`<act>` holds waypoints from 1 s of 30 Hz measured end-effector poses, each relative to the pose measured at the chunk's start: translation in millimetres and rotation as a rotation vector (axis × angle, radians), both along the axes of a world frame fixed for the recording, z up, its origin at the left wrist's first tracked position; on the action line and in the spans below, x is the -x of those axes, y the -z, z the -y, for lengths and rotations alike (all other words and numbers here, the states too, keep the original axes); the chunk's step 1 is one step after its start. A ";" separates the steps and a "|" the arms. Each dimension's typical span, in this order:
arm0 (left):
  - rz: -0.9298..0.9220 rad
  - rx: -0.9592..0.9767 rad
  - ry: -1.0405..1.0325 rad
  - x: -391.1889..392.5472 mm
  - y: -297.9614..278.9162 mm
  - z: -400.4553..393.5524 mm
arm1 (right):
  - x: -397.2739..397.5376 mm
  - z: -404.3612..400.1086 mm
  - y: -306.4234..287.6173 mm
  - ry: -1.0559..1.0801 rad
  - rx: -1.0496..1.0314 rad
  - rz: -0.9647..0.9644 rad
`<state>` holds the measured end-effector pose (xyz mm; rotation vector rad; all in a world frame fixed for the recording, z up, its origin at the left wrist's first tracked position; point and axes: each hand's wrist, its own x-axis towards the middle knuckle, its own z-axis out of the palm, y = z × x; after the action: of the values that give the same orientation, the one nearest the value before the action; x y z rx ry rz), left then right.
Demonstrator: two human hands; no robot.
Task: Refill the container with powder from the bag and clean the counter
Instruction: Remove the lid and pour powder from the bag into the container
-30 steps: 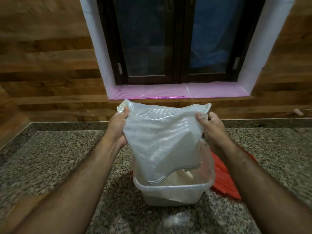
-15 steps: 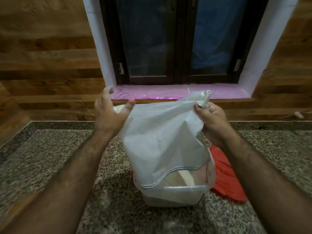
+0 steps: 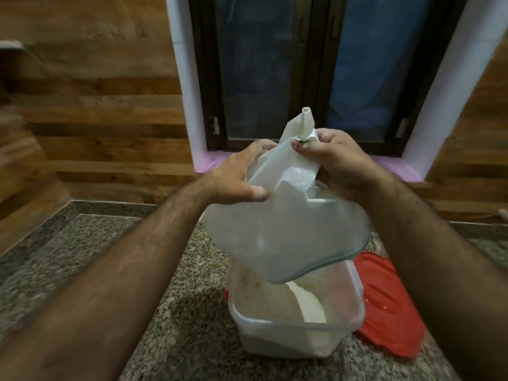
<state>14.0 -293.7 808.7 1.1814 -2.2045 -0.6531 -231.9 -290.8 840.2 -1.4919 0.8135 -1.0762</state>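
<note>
A translucent white plastic bag hangs upside down over a clear square container on the granite counter. My left hand grips the bag's left side near the top. My right hand pinches the bunched upper corner of the bag. The bag's open mouth, edged in blue-grey, points down into the container. Off-white powder is heaped inside the container, partly hidden by the bag. The bag is blurred.
A red lid lies on the speckled granite counter, right behind the container. A wooden wall and a dark window with a pink sill stand at the back.
My hands have drawn closer together and bunched the bag's top. The bag has lifted, so its mouth now hangs above the container rim, and more powder shows inside.
</note>
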 end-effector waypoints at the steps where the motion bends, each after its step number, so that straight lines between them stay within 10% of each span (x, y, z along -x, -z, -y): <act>1: 0.000 0.036 -0.021 -2.2 1.6 0.2 | -0.5 -1.0 -3.5 -0.007 -0.005 -0.003; 13: -0.202 0.374 -0.528 -39.7 23.6 -18.5 | -23.1 -12.5 -33.5 0.189 0.326 -0.458; 21: -0.575 0.112 -0.864 -108.6 23.2 -48.4 | -77.1 -22.8 -13.3 0.160 0.166 -0.675; 30: -0.502 -0.224 -1.056 -205.2 75.2 -100.7 | -202.4 -4.1 87.7 0.082 0.012 -0.501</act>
<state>219.2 -192.9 733.5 1.8011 -0.8960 -0.6168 -29.5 -286.7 752.5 -1.7810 1.2227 -0.7698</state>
